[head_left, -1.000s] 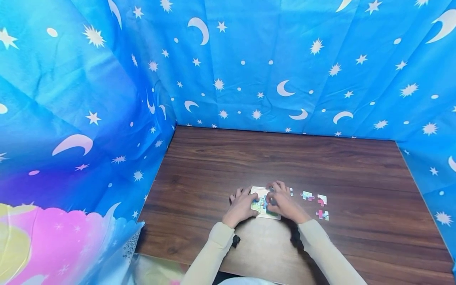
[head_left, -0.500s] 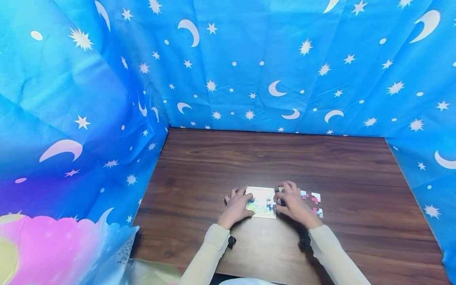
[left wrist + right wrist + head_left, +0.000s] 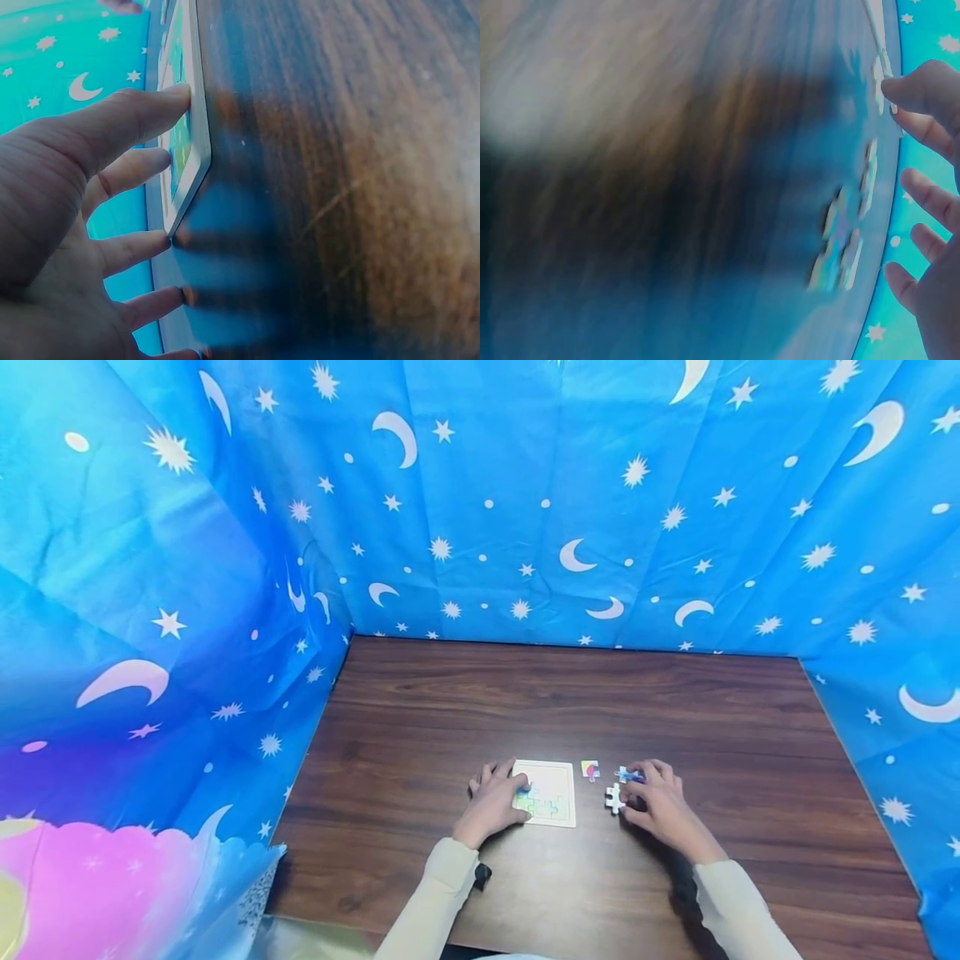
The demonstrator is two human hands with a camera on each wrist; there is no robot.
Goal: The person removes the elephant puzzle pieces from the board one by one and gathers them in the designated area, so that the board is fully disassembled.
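A square puzzle board (image 3: 567, 796) with a pale raised frame lies on the table; several jigsaw pieces (image 3: 549, 807) fill its lower part. My left hand (image 3: 491, 803) rests at its left side, thumb and index finger touching the board. In the left wrist view, the other fingers of this left hand (image 3: 90, 172) reach down beside the board's corner. To the right of the board, my right hand (image 3: 666, 806) pinches a light jigsaw piece (image 3: 614, 798) between thumb and index finger. That right hand (image 3: 934, 157) keeps its other fingers loosely bent.
A loose piece (image 3: 590, 769) with pink and yellow lies just right of the board. Another, blue piece (image 3: 628, 774) is partly under the right hand. In the right wrist view, blurred loose pieces (image 3: 832, 251) lie below the fingers. A blue curtain (image 3: 480, 485) borders the wooden table (image 3: 450, 693).
My right hand has moved right, from over the board to the loose pieces, and now pinches one. The left hand has stayed at the board. The head view has shifted slightly.
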